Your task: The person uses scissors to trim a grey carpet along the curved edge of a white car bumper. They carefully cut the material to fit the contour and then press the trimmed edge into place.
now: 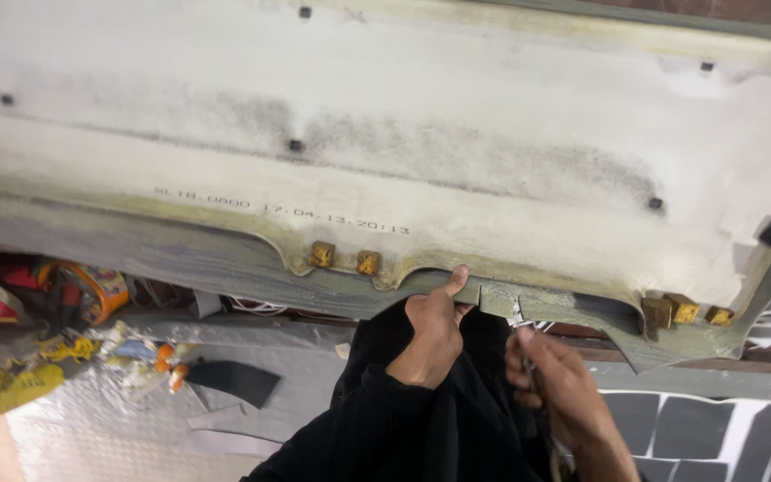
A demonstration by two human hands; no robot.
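- Two hands work at the lower edge of one large foam panel (pixel 385 116), which lies just above both of them.
- The left hand (pixel 430 335) is half curled, its thumb pressed up against the grey trim (pixel 225 259) at the panel's edge; whether its fingers grip the edge I cannot tell.
- The right hand (pixel 557 379) is closed around a small pale tool (pixel 518 314), its tip touching the trim just right of the left thumb.
- A black cloth (pixel 403 419) hangs beneath both hands.
- Five yellow clips show on the trim: two (pixel 344 258) up and left of the left hand, three (pixel 684 311) to the right of the right hand.
- Five small black studs (pixel 295 145) dot the panel above the hands.
- Far left of the left hand lies a heap of coloured wrappers (pixel 64 330) on silver sheet (pixel 91 419); no container is clear.
- One dark cut piece (pixel 234 379) lies left of the hands, and several dark pieces (pixel 698 428) lie to the right of the right hand.
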